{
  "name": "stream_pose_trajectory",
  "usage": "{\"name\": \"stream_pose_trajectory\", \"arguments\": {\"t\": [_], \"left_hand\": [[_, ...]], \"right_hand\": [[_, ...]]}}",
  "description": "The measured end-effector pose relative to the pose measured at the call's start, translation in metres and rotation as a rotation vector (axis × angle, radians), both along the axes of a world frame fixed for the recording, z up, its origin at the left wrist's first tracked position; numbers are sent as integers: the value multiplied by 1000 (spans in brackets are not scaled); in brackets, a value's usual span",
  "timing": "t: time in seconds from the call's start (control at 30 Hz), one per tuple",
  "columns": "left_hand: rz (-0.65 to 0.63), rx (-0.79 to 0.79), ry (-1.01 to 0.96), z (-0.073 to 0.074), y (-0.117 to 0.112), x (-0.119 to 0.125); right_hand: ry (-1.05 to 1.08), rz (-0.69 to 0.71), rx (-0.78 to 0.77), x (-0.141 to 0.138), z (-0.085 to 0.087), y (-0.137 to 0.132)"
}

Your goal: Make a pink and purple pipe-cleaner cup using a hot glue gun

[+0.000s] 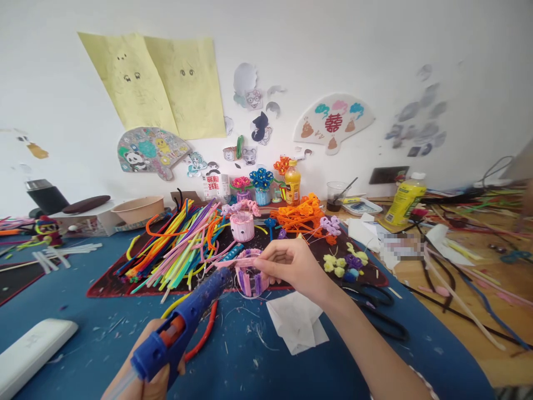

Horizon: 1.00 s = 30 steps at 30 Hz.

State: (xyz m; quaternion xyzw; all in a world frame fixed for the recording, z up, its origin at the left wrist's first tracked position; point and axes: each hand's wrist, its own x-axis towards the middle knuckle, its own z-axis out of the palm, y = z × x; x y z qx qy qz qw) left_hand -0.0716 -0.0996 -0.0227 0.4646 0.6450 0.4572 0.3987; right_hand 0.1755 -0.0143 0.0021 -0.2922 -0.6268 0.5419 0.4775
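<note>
My left hand (pixel 144 345) is wrapped around a blue hot glue gun (pixel 189 316), with a clear glue stick coming out of its back end. The gun's nozzle points up and forward, close to a pink pipe cleaner (pixel 241 261). Thumb and fingers of my right hand (pixel 293 264) pinch that pipe cleaner above a small pot (pixel 252 286) striped in pink and purple. Whether the pipe cleaner touches the pot, I cannot tell. Just in front of the pot lies a crumpled white tissue (pixel 296 322). Black scissors (pixel 377 311) rest to the right of my right wrist.
Colourful pipe cleaners (pixel 179 244) are piled on a dark mat at the left. A pink pot with eyes (pixel 242 226) stands behind my hands, near orange pipe-cleaner pieces (pixel 297 216). Farther right are a yellow bottle (pixel 406 200) and a cup of dark liquid (pixel 334 197).
</note>
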Motion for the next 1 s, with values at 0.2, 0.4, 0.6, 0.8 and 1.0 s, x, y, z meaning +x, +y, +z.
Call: {"name": "stream_pose_trajectory", "arguments": {"t": [0.2, 0.4, 0.6, 0.8, 1.0], "left_hand": [[45, -6, -135, 2, -1, 0], [71, 48, -96, -10, -2, -7], [82, 102, -68, -24, 0, -13], [124, 175, -52, -28, 1, -14], [112, 281, 189, -30, -4, -6]], "right_hand": [[2, -15, 11, 0, 0, 1], [9, -42, 15, -1, -1, 1], [13, -45, 1, 0, 1, 0], [15, -20, 25, 0, 2, -1], [13, -38, 18, 0, 2, 1]]}}
